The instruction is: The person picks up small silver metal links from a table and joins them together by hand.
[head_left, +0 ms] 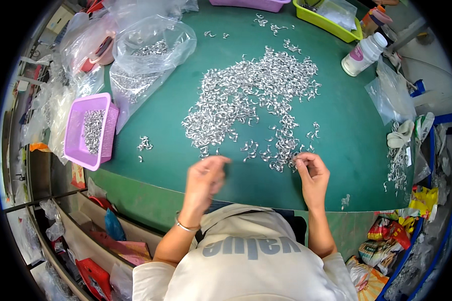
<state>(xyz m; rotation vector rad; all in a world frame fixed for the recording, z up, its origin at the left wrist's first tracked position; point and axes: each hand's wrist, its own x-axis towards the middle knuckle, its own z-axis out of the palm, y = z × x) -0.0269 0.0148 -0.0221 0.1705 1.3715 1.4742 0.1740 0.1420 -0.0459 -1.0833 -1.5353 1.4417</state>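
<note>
A large heap of small curved silver metal pieces (231,95) lies spread over the green tabletop (160,165). At the heap's near right edge, my right hand (314,178) pinches with thumb and forefinger at one of the small curved metal pieces (295,156); the fingertips partly hide it. My left hand (202,178) hovers by the near left edge of the heap, fingers curled together and slightly blurred. What it holds, if anything, cannot be made out. A purple basket (107,145) on the left contains more of these pieces.
Clear plastic bags (181,45) with metal pieces lie at the back left. A yellow-green tray (331,29) and a white bottle (361,56) stand at the back right. More pieces (398,165) lie along the right edge. Below left is an open drawer (95,220).
</note>
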